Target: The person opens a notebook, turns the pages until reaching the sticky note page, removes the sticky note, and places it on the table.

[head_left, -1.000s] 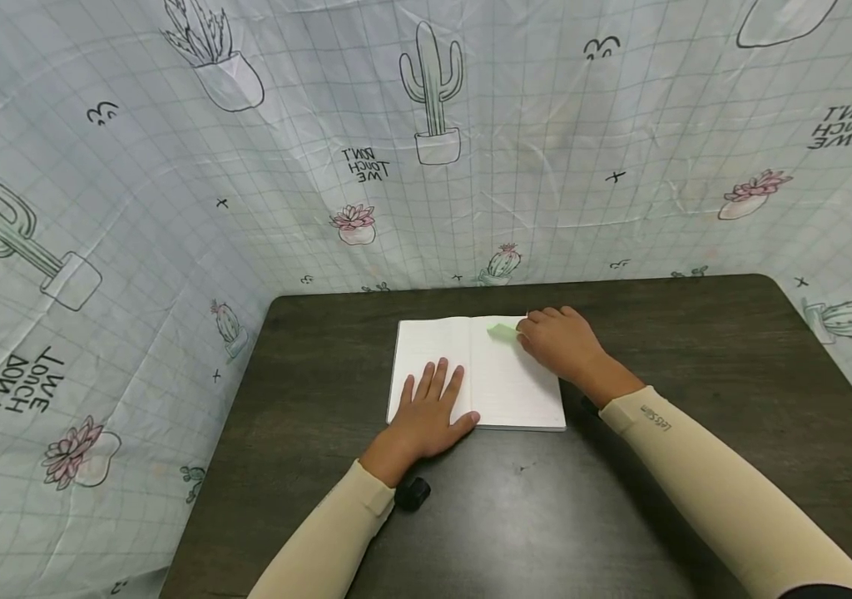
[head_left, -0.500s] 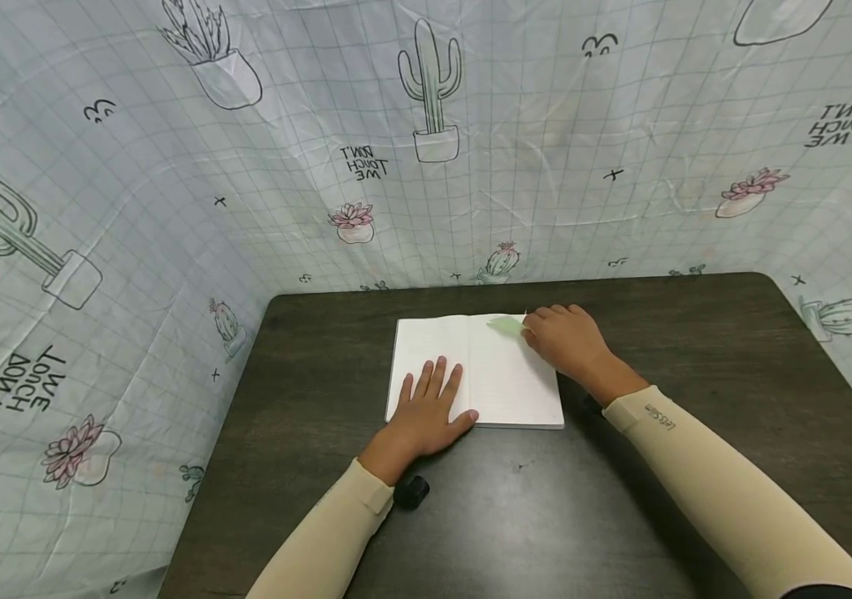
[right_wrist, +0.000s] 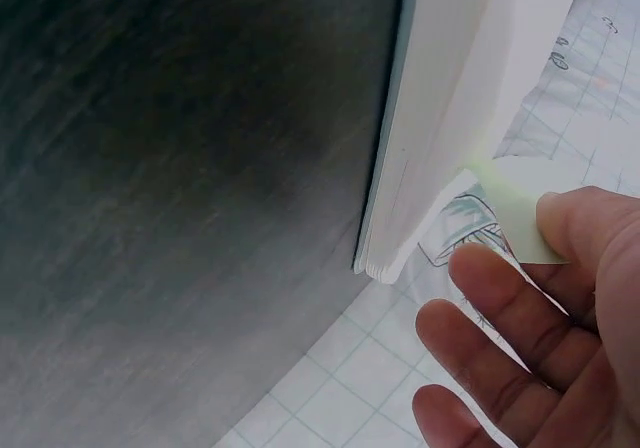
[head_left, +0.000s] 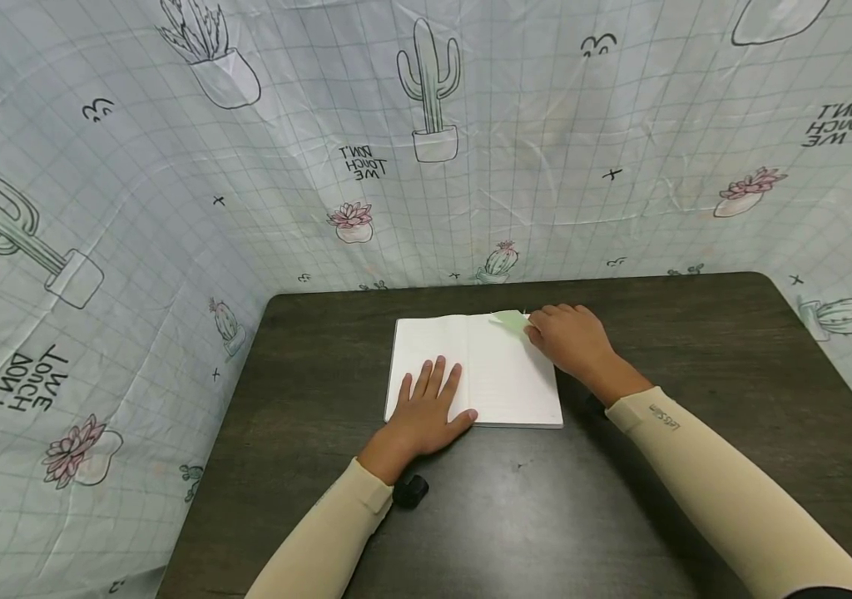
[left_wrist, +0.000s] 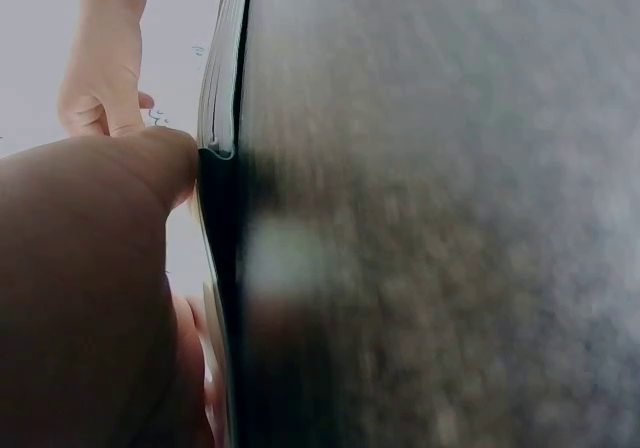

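An open notebook (head_left: 510,384) with white pages lies on the dark table. Spread across its left page and lower edge is my left hand (head_left: 426,413), fingers straight, thumb over the near edge by the spine. My right hand (head_left: 568,337) is at the top right corner of the right page and pinches a pale green sticky note (head_left: 511,320). In the right wrist view, thumb and index finger hold one end of the sticky note (right_wrist: 518,203), which stands raised, its other end at the page. The remaining fingers are loosely bent below it.
The dark wood tabletop (head_left: 321,366) surrounds the notebook and ends behind it at a white gridded cloth (head_left: 546,200) printed with cacti. The cloth also hangs along the left and right. A small black device (head_left: 410,492) sits under the left wrist.
The right hand has moved slightly right and away from me, and the sticky note has shifted with it toward the page's top edge. The left hand stays in place.
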Available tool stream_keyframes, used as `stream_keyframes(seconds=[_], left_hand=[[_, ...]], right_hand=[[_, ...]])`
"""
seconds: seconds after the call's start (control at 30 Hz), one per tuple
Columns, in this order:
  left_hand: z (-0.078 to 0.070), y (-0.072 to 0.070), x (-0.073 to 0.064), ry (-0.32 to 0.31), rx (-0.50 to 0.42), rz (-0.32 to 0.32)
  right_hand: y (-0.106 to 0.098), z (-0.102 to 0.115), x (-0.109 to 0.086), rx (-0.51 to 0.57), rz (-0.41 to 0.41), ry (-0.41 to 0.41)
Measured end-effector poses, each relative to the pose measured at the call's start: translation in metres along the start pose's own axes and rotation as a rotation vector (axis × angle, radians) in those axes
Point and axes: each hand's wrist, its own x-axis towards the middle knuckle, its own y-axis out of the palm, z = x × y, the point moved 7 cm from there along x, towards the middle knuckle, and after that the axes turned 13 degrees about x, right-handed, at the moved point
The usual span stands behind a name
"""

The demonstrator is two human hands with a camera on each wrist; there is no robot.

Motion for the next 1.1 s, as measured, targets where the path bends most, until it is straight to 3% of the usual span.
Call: stream_keyframes(seconds=[0.23,0.5,0.83,1.1], left_hand=[[0.001,0.003,0.002,-0.003,-0.007,0.002],[-0.001,-0.003,-0.002,0.002,-0.018,-0.003],[0.000,-0.002,-0.001,-0.001,0.003,-0.002],[-0.001,-0.006,-0.004,0.002,0.012,-0.013]], right_hand=[[-0.001,-0.008,-0.001,0.037,0.043,0.085],[0.004,-0.023,-0.006,0.059,0.091,0.178],[-0.001,-0.047,-0.024,0.136,0.018,0.261],[-0.020,-0.066,-0.044,0.164,-0.012,0.283]])
